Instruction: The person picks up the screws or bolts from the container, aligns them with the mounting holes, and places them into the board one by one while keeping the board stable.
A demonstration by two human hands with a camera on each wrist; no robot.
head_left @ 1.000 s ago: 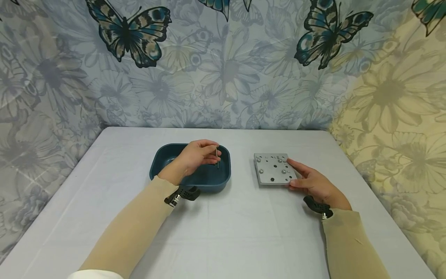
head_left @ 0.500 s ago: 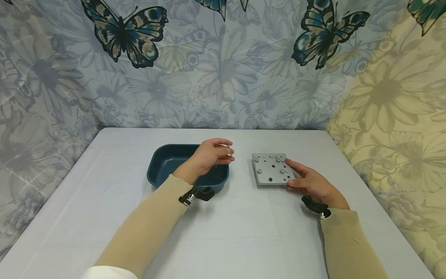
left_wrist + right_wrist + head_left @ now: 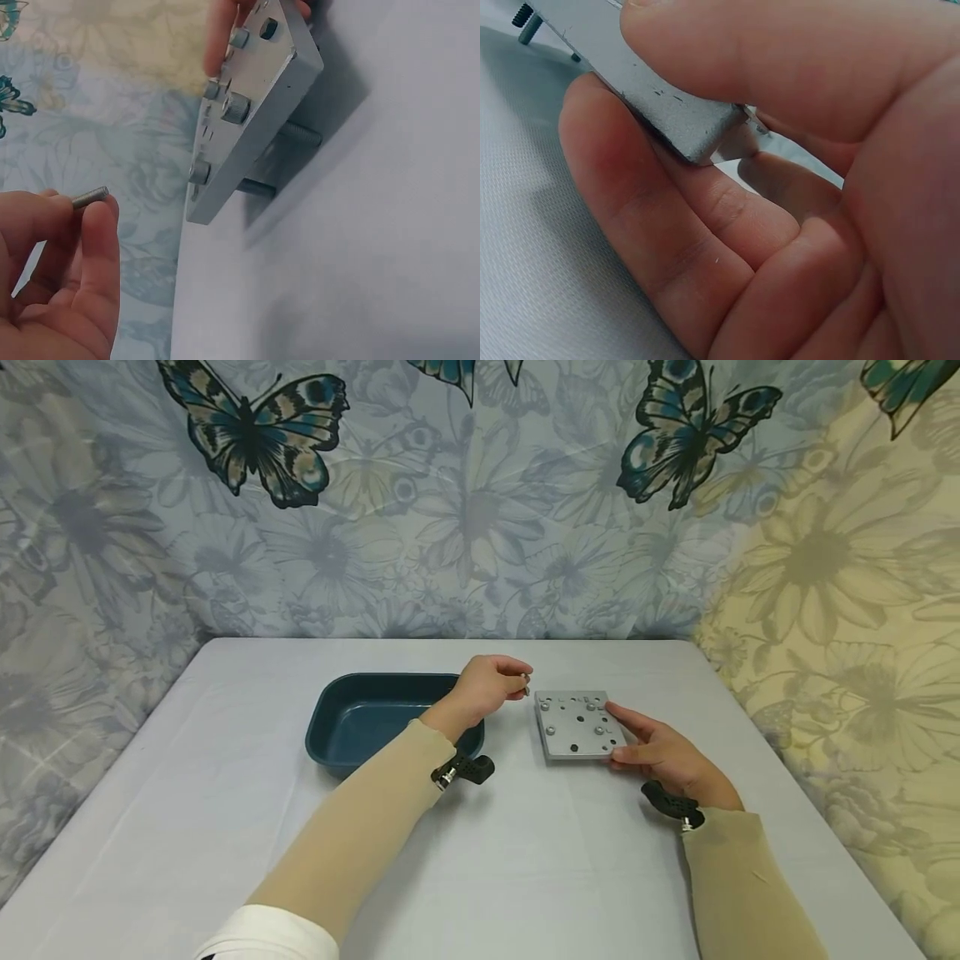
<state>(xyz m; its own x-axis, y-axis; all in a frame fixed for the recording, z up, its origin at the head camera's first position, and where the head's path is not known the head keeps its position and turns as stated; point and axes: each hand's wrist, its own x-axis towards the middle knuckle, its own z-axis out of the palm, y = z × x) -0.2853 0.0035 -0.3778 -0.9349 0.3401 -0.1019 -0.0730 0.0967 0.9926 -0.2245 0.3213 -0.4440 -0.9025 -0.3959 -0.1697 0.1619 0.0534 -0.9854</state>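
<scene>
My left hand (image 3: 483, 687) pinches a small screw (image 3: 91, 197) between thumb and fingertips, in the air between a dark blue tray (image 3: 318, 760) and a metal plate (image 3: 564, 739). Only the screw's threaded end shows in the left wrist view; the rest is hidden by the fingers. My right hand (image 3: 667, 758) grips the plate's right edge, thumb on the near corner and fingers along the side. Several socket-head screws (image 3: 235, 109) stand in the plate, and several holes show between them. Threaded shanks (image 3: 300, 133) stick out below its underside.
A white cloth covers the table (image 3: 525, 860). The tray stands left of the plate, partly hidden behind my left forearm (image 3: 360, 827). Behind the table hangs a flowered backdrop (image 3: 480, 527) with butterflies.
My left hand has moved right from over the tray, carrying the screw toward the plate's far left corner. My right hand still holds the plate in place.
</scene>
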